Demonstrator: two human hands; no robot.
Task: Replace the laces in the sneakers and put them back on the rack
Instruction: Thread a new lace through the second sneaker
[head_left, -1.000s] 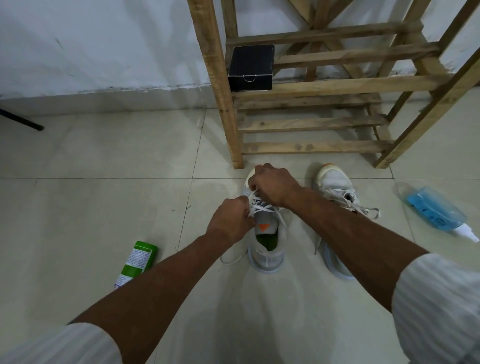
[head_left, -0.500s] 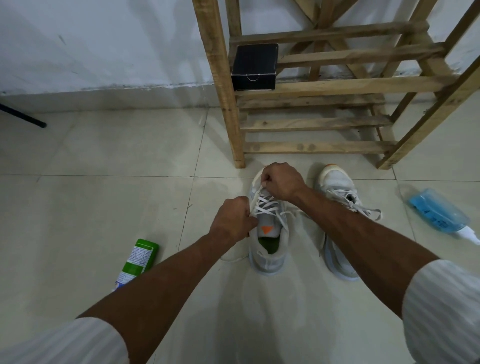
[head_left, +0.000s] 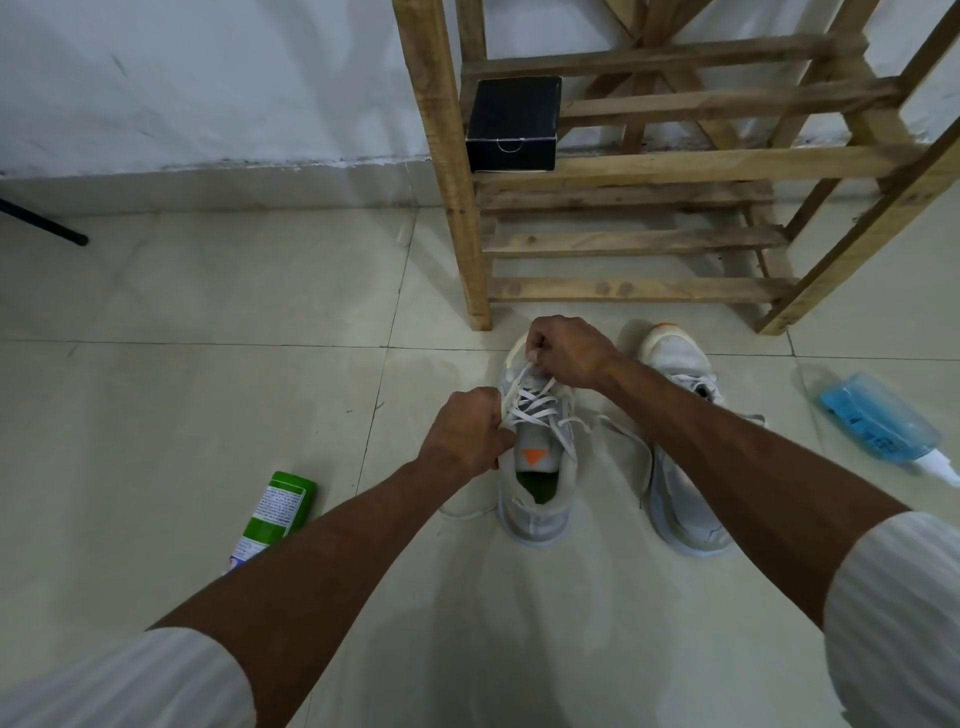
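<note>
Two white sneakers stand on the tiled floor in front of the wooden rack (head_left: 457, 218). The left sneaker (head_left: 537, 499) has an orange mark on its tongue and a white lace (head_left: 530, 402) crossed over the top. My left hand (head_left: 467, 434) grips the sneaker's left side at the eyelets. My right hand (head_left: 566, 351) is over the toe end and pinches the lace near the lowest eyelets. The right sneaker (head_left: 680, 499) lies beside it, partly hidden by my right forearm, with loose lace ends trailing on the floor.
A black box (head_left: 511, 124) sits on a rack shelf. A green can (head_left: 275, 512) lies on the floor at the left, a blue spray bottle (head_left: 878, 423) at the right. A dark rod (head_left: 44, 226) reaches in at the far left by the wall.
My right hand has moved from over the laces up toward the toe end, uncovering the crossed lace. My left hand has stayed at the sneaker's left side.
</note>
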